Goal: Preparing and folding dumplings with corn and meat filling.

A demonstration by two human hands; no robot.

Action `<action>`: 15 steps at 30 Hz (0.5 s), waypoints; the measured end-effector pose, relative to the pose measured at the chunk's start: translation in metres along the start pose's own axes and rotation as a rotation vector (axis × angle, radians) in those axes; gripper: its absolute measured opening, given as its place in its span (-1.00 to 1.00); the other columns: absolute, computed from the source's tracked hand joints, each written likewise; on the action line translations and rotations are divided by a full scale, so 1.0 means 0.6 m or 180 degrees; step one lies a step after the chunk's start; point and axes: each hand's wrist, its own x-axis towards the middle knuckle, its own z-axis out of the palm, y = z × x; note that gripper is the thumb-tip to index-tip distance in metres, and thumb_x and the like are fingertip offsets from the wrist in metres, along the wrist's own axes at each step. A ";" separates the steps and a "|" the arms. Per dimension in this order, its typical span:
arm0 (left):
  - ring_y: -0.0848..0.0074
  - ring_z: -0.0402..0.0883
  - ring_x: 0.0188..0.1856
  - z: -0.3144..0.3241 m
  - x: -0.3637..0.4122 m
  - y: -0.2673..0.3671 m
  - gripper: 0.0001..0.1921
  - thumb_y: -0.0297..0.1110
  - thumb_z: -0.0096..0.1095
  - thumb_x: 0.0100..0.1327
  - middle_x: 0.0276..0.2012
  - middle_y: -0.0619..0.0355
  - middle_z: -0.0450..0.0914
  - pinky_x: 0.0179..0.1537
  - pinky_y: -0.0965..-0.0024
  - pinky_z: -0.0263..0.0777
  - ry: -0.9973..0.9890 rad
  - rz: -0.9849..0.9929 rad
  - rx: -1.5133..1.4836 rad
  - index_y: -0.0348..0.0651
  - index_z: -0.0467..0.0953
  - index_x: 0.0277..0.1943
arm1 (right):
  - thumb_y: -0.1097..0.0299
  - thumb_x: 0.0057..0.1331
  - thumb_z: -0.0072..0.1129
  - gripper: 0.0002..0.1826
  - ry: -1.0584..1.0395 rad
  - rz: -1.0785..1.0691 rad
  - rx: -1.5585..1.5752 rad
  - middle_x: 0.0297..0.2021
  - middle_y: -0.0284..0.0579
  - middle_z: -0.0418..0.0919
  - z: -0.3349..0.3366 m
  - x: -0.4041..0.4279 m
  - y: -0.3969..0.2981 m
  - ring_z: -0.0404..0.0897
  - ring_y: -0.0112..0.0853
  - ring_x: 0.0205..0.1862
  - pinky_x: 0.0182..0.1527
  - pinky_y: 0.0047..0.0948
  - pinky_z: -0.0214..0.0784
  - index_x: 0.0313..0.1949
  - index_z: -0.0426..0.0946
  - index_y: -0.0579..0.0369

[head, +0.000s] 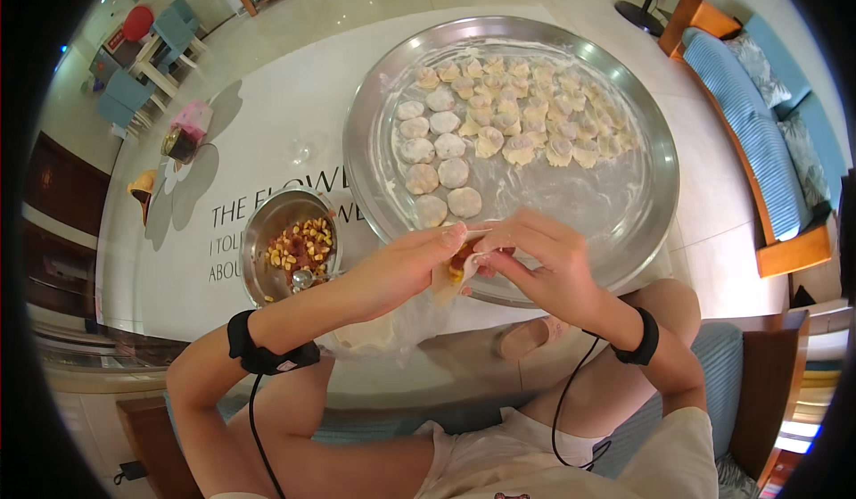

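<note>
Between my two hands is a thin dough wrapper (443, 286), partly folded over a reddish meat and corn filling (459, 263). My left hand (408, 261) supports it from the left, thumb on top. The fingers of my right hand (542, 251) pinch its right edge. Both hands are over the near rim of a large round steel tray (535, 194) dusted with flour. On the tray lie rows of folded dumplings (521, 108) and, at the left, two columns of round floured pieces (443, 123). Left of my forearm, a steel bowl (254, 258) holds corn and meat filling (301, 245) with a spoon (304, 278).
A clear plastic bag with wrappers (364, 335) lies at the near table edge, below my left forearm. The white tablecloth (267, 131) bears printed writing. Farther left stand a dark jar (179, 144) and a pink packet (194, 118). Black cables (253, 405) hang from both wristbands.
</note>
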 end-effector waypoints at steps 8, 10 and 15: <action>0.54 0.44 -0.05 0.023 -0.002 -0.009 -0.48 0.02 -0.38 0.43 0.00 0.19 0.40 -0.11 0.47 0.32 0.0051 0.0073 0.1279 -0.23 0.28 0.17 | 0.57 -0.05 0.29 -0.79 0.0284 0.0388 0.0162 -0.53 -0.19 0.42 0.011 -0.007 -0.009 0.41 -0.32 -0.52 -0.47 -0.41 0.27 -0.38 0.50 0.15; 0.56 0.44 -0.08 0.024 -0.003 -0.015 -0.48 0.02 -0.40 0.43 0.00 0.17 0.42 -0.12 0.51 0.32 0.0019 0.0130 0.1340 -0.22 0.29 0.16 | 0.58 -0.06 0.29 -0.79 0.0264 0.0366 0.0166 -0.53 -0.18 0.42 0.013 -0.009 -0.009 0.40 -0.32 -0.52 -0.47 -0.41 0.26 -0.39 0.50 0.15; 0.59 0.48 -0.11 0.040 -0.013 -0.006 -0.49 0.02 -0.40 0.43 -0.03 0.16 0.47 -0.23 0.56 0.33 0.0099 -0.0226 0.1667 -0.19 0.28 0.19 | 0.65 -0.08 0.28 -0.80 0.0010 0.0132 -0.0113 -0.50 -0.22 0.44 0.007 -0.015 -0.010 0.44 -0.35 -0.47 -0.46 -0.43 0.29 -0.43 0.52 0.13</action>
